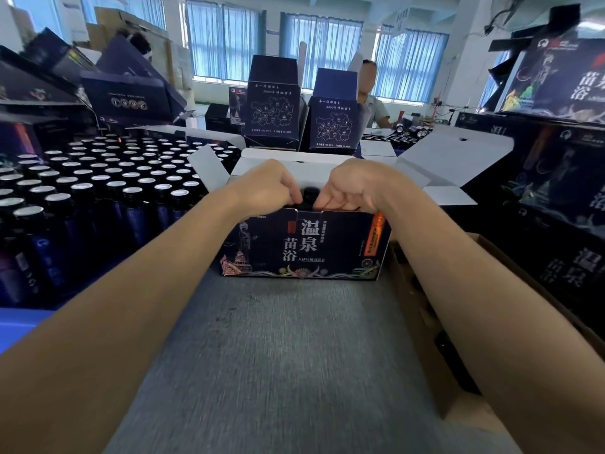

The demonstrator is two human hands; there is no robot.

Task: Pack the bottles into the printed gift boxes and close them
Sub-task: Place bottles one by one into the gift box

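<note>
My left hand [271, 188] and right hand [355, 188], fingers curled, pinch 1 dark bottle [309, 194] inside the open gift box [304, 247] on the desk [294, 355].

Bare left forearm [137, 306] from the lower left of the frame, bare right forearm [484, 290] from the lower right, both uncovered to the frame's edge; left hand [265, 188] and right hand [357, 188] at centre equally bare.

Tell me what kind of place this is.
Probably a packing workshop or small factory floor: massed rows of capped bottles, stacks of printed gift boxes, and an open box on the grey bench.
</note>
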